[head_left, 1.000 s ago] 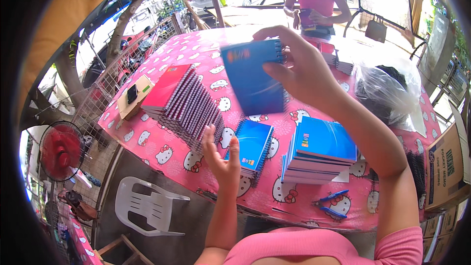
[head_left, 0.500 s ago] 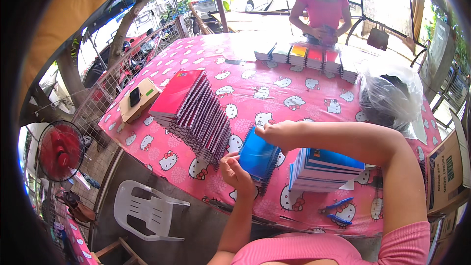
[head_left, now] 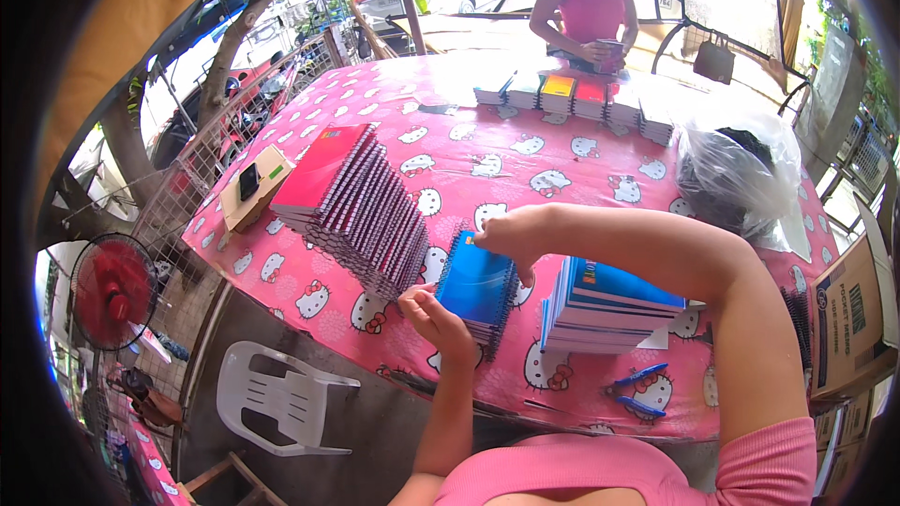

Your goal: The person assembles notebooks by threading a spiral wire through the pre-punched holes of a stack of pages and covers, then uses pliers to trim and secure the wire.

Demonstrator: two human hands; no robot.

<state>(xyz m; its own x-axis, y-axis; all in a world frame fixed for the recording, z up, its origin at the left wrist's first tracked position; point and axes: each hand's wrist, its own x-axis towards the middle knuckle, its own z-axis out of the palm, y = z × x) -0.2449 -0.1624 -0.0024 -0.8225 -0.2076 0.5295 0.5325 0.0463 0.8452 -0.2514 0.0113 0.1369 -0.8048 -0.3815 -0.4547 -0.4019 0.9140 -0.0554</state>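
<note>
A blue spiral notebook lies on top of a small pile of the same notebooks near the front edge of the pink patterned table. My right hand pinches its far edge. The fingertips of my left hand rest against the pile's near left corner. A taller stack of blue notebooks stands just right of the pile. To its left, a long slanted row of red spiral notebooks leans across the cloth.
A cardboard box with a dark phone sits at the table's left edge, a clear plastic bag at the right. Blue pens lie by the front edge. Another person in pink handles notebook stacks at the far side. Below stand a white chair and a red fan.
My right hand brought the blue notebook down from in front of me and laid it on the small pile. My left hand moved in to the pile's corner.
</note>
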